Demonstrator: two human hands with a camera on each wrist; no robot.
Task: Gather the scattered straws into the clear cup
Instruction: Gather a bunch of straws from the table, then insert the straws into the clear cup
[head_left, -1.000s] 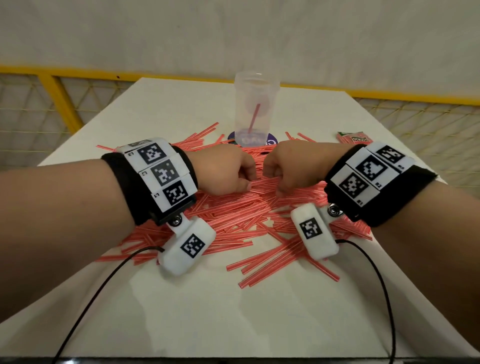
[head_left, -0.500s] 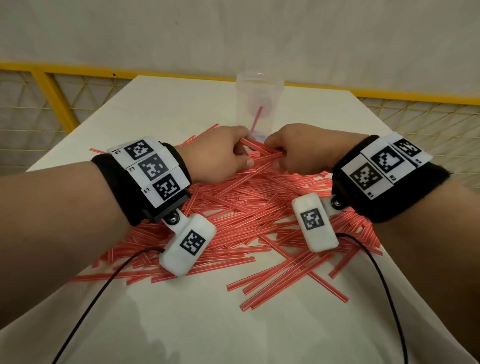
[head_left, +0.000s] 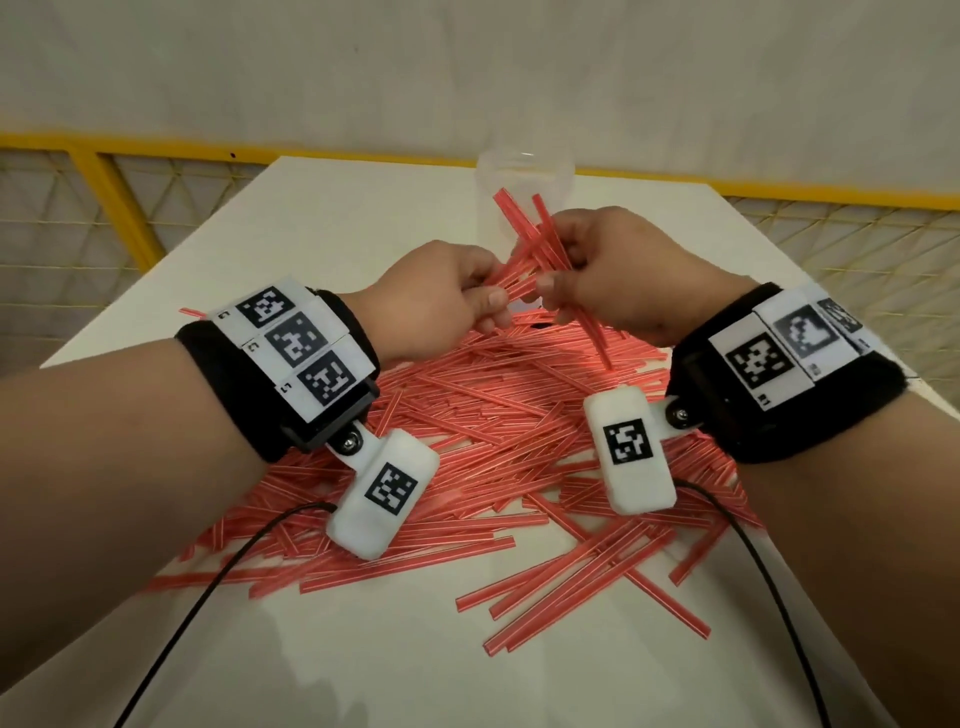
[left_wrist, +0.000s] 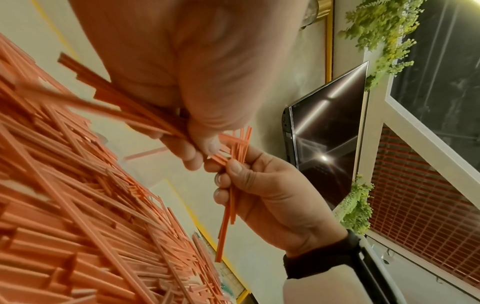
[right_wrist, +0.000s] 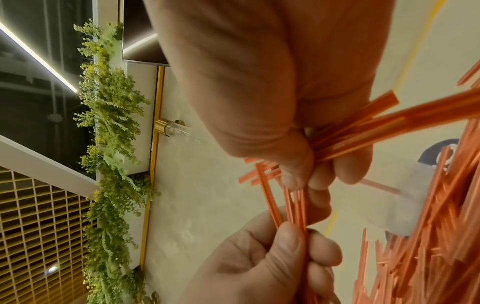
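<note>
Gripping straws (head_left: 535, 254), left hand (head_left: 436, 301) and right hand (head_left: 613, 280) meet, fingers curled

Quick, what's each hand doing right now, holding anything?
Left hand: gripping a bunch of thin red plastic straws.
Right hand: gripping the same bunch, lifted above the pile.

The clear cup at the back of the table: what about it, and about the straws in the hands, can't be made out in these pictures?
- Clear cup, head view: only the rim shows; held straws and the right hand cover its body.
- Cup contents: right wrist view blurs the cup; the count is unclear.
- Number of held straws: overlapping and motion-blurred in both wrist views.
- Left hand grip: fingertips hidden, head view.
</note>
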